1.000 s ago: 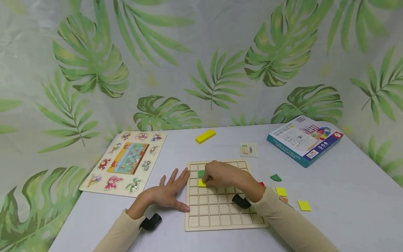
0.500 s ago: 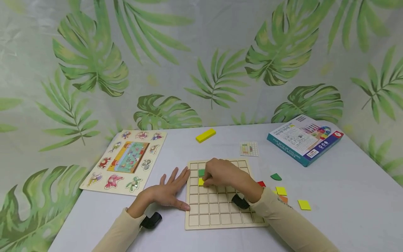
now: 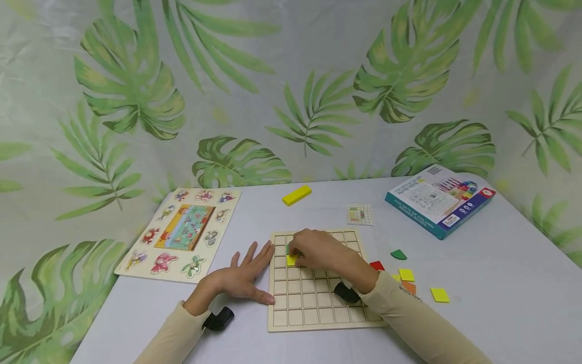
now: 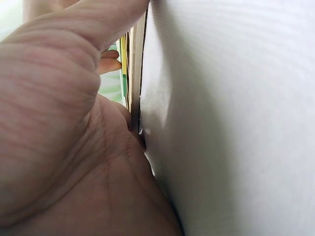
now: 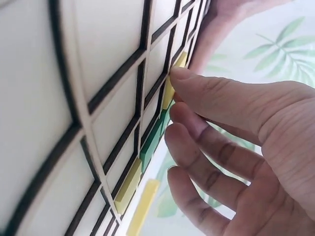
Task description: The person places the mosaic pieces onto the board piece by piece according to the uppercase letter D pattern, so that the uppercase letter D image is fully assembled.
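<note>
A wooden grid board (image 3: pixel 310 317) lies flat in front of me. My left hand (image 3: pixel 240 281) rests at its left edge, fingers spread, with the thumb and fingertips touching the rim. On the upper left part of the board, my right hand (image 3: pixel 318 251) has its fingers curled at a yellow square tile (image 3: pixel 291 260) in a grid cell. In the right wrist view the thumb touches that tile; the index fingertip is hidden. A green tile (image 5: pixel 153 140) and another yellow tile (image 5: pixel 129 187) sit in the same row of cells. The left wrist view shows mostly the palm (image 4: pixel 59 123).
Loose pieces lie right of the board: a red piece (image 3: pixel 377 265), a green quarter-round (image 3: pixel 398 255), an orange piece (image 3: pixel 409 287) and yellow squares (image 3: pixel 439 295). Behind are a yellow block (image 3: pixel 297 195), a pattern card (image 3: pixel 360 215) and a box (image 3: pixel 438 202). An animal puzzle (image 3: pixel 177 235) lies left.
My right hand has shifted slightly left and away from me, covering more of the green tile. The left hand has stayed still.
</note>
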Demonstrator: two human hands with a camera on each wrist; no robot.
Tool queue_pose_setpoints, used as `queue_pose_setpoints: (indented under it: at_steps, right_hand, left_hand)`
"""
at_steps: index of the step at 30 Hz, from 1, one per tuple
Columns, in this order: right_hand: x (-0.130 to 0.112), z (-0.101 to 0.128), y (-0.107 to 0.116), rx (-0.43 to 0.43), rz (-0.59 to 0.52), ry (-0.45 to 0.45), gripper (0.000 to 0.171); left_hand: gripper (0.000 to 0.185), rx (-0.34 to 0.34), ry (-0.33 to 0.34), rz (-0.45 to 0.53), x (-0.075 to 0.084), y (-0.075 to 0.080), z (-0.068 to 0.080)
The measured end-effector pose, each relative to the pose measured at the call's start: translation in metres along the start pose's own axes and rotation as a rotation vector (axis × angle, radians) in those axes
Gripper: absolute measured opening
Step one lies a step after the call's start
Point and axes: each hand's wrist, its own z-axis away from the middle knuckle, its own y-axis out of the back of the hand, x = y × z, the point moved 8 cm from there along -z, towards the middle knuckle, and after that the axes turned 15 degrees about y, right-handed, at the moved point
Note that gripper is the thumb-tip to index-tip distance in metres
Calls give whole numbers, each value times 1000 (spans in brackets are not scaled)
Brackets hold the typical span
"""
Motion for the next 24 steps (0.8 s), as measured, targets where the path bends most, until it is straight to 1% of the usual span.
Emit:
queue_pose_setpoints:
  at_steps: [3, 6, 9, 12, 17, 24]
  right_hand:
    - [1, 0, 1, -15, -26, -6, 17]
    - [6, 4, 4, -21, -60, -36, 21]
    - [10, 11, 10, -10, -116, -58, 24]
    - [13, 19, 16, -2, -149, -61, 25]
    - [22, 36, 22, -6, -150, -73, 28]
    - [37, 64, 32, -9, -125, -86, 28]
  left_hand:
    - [123, -1, 2, 5, 0, 0, 1]
    - [123, -1, 3, 6, 1, 1, 1]
    - [123, 2, 3, -4, 3, 1, 2]
    - [122, 5, 7, -7, 4, 0, 4]
    - [122, 6, 10, -14, 2, -3, 5]
    - [122, 31, 11, -16, 2, 1, 2]
